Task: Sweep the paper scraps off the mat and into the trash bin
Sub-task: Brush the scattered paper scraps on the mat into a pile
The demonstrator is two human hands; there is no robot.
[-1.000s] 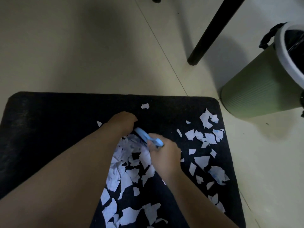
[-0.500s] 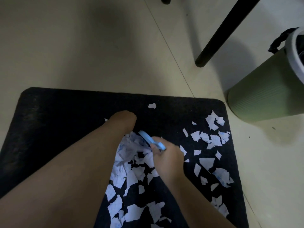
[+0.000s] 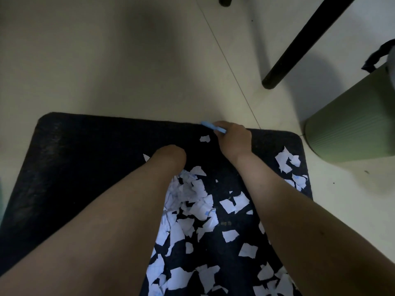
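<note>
Dozens of white paper scraps (image 3: pixel 193 201) strewn over the near and middle part of the dark mat (image 3: pixel 92 167), thickest in a heap between the two forearms. More loose pieces at the near edge and along the mat's right border.

Left hand (image 3: pixel 171 155) planted at the far end of the heap, knuckles toward the camera; fingers hidden under the hand, so grip state not determinable. Appears to act as a backstop for the pile.

Right hand (image 3: pixel 234 138) reached out to the mat's far edge, fingers curled round a small blue tool (image 3: pixel 213 127). Tool's long axis roughly across the mat, slanting from far-left to near-right, blade end to the left of the grip. Contact with the mat not clear.

One stray scrap (image 3: pixel 204 138) just beside the right hand, on its left and slightly nearer the body. Main heap nearer still and to the left of the grip. Judged: next stroke to run from the far edge back toward the body.

Green trash bin (image 3: pixel 350 129) beyond the mat's far-right corner, on the floor, just beside the mat. Right hand the nearer of the two to it. Black furniture leg (image 3: pixel 299 45) farther off.
</note>
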